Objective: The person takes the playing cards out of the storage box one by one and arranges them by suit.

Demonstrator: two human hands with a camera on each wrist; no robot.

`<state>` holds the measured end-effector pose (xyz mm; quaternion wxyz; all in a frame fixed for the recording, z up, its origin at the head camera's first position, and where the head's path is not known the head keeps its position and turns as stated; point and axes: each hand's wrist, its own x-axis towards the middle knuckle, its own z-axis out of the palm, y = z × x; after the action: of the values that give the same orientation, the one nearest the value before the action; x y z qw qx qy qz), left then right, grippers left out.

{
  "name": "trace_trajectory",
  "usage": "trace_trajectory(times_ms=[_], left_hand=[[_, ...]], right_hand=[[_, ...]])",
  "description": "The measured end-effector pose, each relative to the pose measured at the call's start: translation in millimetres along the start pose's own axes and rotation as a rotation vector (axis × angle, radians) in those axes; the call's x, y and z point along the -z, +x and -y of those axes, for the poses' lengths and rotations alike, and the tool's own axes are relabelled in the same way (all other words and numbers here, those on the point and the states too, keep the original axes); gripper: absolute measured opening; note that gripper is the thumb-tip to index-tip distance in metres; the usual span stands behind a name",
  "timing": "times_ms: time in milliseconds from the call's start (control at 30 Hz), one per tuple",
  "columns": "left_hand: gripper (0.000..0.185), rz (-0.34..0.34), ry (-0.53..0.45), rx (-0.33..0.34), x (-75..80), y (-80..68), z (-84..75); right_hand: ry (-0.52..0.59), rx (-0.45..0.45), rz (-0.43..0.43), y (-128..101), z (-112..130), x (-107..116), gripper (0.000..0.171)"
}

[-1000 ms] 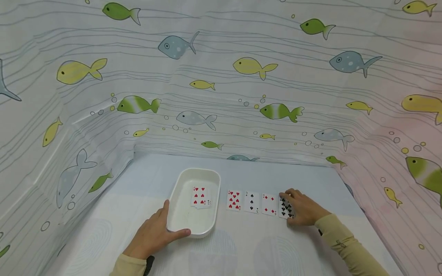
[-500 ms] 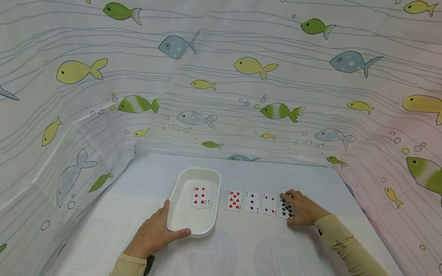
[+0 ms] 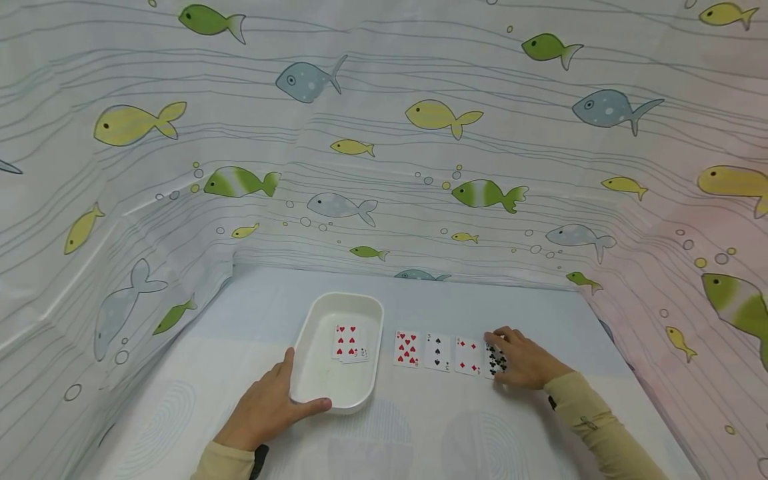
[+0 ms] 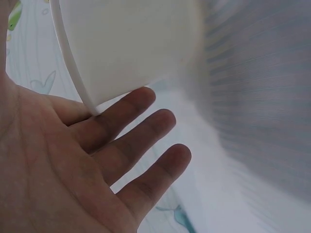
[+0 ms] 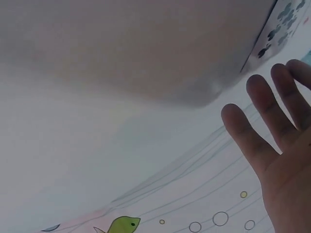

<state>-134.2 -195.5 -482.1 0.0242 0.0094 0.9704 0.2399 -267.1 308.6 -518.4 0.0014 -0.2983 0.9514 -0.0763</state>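
My left hand [image 3: 264, 407] rests at the near left corner of a white oval-cornered tray [image 3: 323, 385], thumb along its near rim. In the left wrist view, straight fingers [image 4: 141, 145] spread beside the tray [image 4: 121, 43]. At the right end of a row of playing cards, my right hand [image 3: 528, 363] pinches a clubs playing card [image 3: 495, 363] between its far and near edges; part of the card is hidden under the hand. The right wrist view catches a corner of that card [image 5: 282, 29] and the other fingers [image 5: 262, 99], straight and apart from it.
Left of the clubs card lie an eight of hearts [image 3: 407, 349], a three of spades [image 3: 438, 352] and a four of diamonds [image 3: 467, 356], all face up. Inside the tray, a six of hearts [image 3: 345, 342] overlaps a black two [image 3: 362, 357]. Fish-patterned cloth walls [image 3: 384, 173] surround the table.
My right thumb has moved slightly inward and up over the near part of the clubs card, covering more of it. The left hand and tray stay put.
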Motion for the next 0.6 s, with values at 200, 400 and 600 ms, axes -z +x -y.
trace_trajectory(times_ms=[200, 400, 600], left_hand=[[0.138, -0.006, -0.006, 0.001, -1.5, 0.2, 1.7], [0.137, -0.009, -0.007, 0.000, -1.3, 0.0, 2.2], [0.136, -0.001, -0.003, -0.002, 0.0, -1.2, 0.6]], right_hand=[[0.055, -0.006, -0.082, 14.8, 12.7, 5.0, 0.070], [0.147, 0.008, -0.101, 33.8, 36.2, 11.6, 0.068], [0.155, 0.053, -0.114, 57.7, 58.6, 10.2, 0.065]])
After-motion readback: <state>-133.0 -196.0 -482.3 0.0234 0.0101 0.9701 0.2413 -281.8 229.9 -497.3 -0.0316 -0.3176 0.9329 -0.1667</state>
